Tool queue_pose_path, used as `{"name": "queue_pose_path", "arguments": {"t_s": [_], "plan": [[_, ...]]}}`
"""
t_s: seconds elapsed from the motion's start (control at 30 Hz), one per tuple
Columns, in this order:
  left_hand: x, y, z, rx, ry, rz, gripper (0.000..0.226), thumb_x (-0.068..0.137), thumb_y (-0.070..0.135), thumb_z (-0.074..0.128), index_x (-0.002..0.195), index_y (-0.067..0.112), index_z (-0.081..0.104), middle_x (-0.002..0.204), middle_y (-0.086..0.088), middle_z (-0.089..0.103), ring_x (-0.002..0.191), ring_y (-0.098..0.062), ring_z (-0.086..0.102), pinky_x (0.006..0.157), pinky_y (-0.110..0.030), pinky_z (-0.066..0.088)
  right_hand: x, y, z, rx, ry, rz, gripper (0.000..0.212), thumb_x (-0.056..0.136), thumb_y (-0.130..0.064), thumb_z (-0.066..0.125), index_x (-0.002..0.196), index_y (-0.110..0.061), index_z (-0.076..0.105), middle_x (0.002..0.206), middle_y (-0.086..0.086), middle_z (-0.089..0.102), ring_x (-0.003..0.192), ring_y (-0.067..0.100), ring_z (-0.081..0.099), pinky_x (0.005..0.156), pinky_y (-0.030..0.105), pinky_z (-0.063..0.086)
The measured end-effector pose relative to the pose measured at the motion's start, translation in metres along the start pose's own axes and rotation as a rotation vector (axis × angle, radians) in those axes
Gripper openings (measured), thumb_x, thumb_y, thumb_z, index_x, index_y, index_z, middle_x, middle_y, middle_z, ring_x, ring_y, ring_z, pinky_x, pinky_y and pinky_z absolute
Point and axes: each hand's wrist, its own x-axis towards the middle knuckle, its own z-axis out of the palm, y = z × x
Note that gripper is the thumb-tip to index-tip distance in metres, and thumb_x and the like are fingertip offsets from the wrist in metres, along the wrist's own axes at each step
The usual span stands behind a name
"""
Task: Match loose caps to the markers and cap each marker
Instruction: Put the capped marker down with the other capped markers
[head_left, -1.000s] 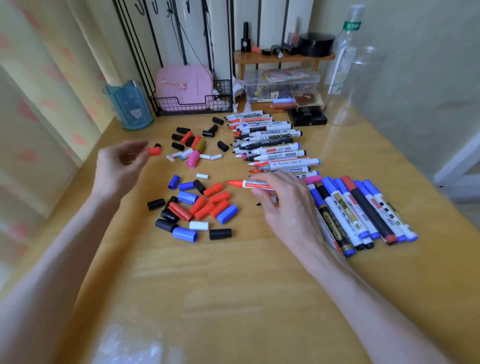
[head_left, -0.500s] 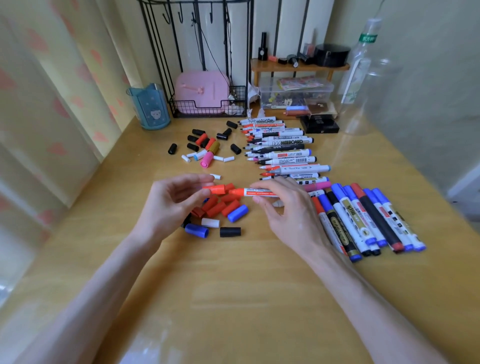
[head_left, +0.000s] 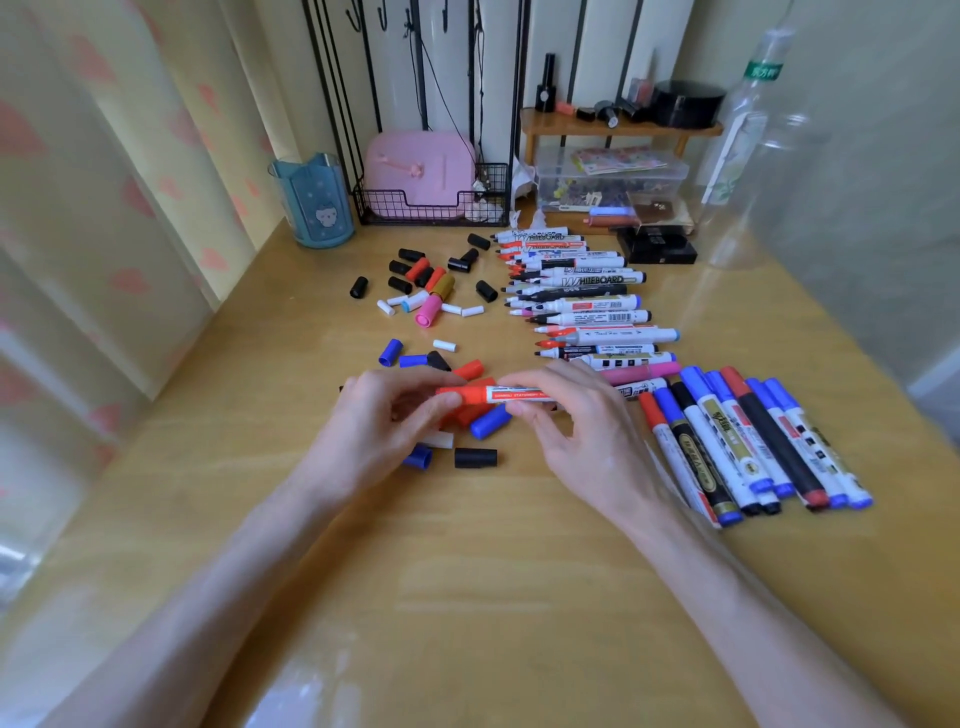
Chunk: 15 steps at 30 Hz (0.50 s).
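Note:
My left hand (head_left: 387, 431) pinches a red cap (head_left: 467, 394) that sits on the tip end of a red-and-white marker (head_left: 519, 395). My right hand (head_left: 576, 431) grips the marker's barrel, holding it level above the desk. Under the hands lie loose red, blue, black and white caps, among them a blue cap (head_left: 490, 422) and a black cap (head_left: 475, 458). A row of several uncapped markers (head_left: 582, 301) lies behind. Several capped markers (head_left: 748, 441) lie side by side at the right.
More loose caps (head_left: 421, 288) are scattered at the back left on the wooden desk (head_left: 467, 597). A blue cup (head_left: 314, 200), a wire basket with a pink case (head_left: 421, 179), a clear box (head_left: 608, 179) and a plastic bottle (head_left: 748, 135) line the back.
My left hand carried the red cap from the left over to the marker tip. The cap now sits on the marker's end, and both hands have come together.

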Motion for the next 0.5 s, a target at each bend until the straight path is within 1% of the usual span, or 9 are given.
{"name": "queue_pose_path", "arguments": {"t_s": [0.03,0.07,0.1,0.2,0.33,0.43,0.5], "plan": [[0.0,-0.001,-0.001,0.163,0.0,0.06,0.018,0.101,0.031,0.066,0.113,0.024,0.076,0.085,0.015,0.075,0.076,0.002,0.066,0.069,-0.011,0.046,0.0,0.001,-0.001,-0.009,0.004,-0.001,0.018,0.099,-0.021,0.071,0.117,-0.022,0.074,0.102,-0.008,0.069,0.1,0.014,0.06,0.088,0.035,0.05],[0.0,-0.002,-0.001,0.253,-0.002,0.1,0.021,0.101,0.037,0.063,0.113,0.025,0.075,0.086,0.016,0.073,0.077,0.001,0.063,0.069,-0.012,0.044,0.0,0.001,-0.001,-0.02,0.009,-0.004,0.018,0.099,-0.021,0.072,0.117,-0.021,0.075,0.101,-0.008,0.069,0.099,0.014,0.06,0.087,0.035,0.05],[0.0,-0.003,0.0,0.279,-0.012,0.115,0.023,0.101,0.039,0.061,0.112,0.024,0.075,0.088,0.015,0.072,0.079,-0.002,0.062,0.071,-0.013,0.044,0.0,0.001,-0.001,-0.029,0.016,-0.01,0.018,0.098,-0.021,0.072,0.116,-0.021,0.075,0.099,-0.007,0.069,0.097,0.014,0.06,0.085,0.034,0.05],[0.002,-0.004,0.002,0.273,-0.01,0.157,0.019,0.103,0.035,0.062,0.111,0.023,0.075,0.087,0.012,0.07,0.078,-0.009,0.059,0.072,-0.023,0.048,0.0,-0.001,0.001,-0.006,0.045,0.002,0.018,0.095,-0.019,0.075,0.112,-0.022,0.078,0.098,-0.008,0.072,0.096,0.016,0.063,0.084,0.037,0.052],[0.003,-0.006,0.005,0.245,0.02,0.179,0.027,0.101,0.041,0.06,0.114,0.024,0.076,0.088,0.01,0.071,0.078,-0.012,0.065,0.073,-0.031,0.052,0.0,-0.004,0.0,0.077,0.064,0.075,0.019,0.09,-0.011,0.078,0.106,-0.021,0.08,0.099,-0.011,0.076,0.096,0.012,0.067,0.088,0.037,0.053],[0.002,-0.005,0.008,0.214,0.041,0.183,0.025,0.101,0.043,0.059,0.112,0.027,0.076,0.086,0.006,0.071,0.075,-0.017,0.065,0.071,-0.038,0.054,0.001,-0.005,-0.001,0.07,0.081,0.082,0.023,0.087,-0.006,0.079,0.105,-0.021,0.081,0.097,-0.009,0.076,0.094,0.014,0.067,0.087,0.036,0.054],[0.002,-0.005,0.009,0.207,0.049,0.186,0.025,0.102,0.043,0.059,0.111,0.027,0.076,0.084,0.006,0.07,0.073,-0.017,0.066,0.069,-0.039,0.054,0.0,-0.007,0.001,0.044,0.096,0.085,0.023,0.087,-0.006,0.079,0.105,-0.02,0.081,0.095,-0.008,0.076,0.092,0.015,0.067,0.084,0.034,0.053]]}}
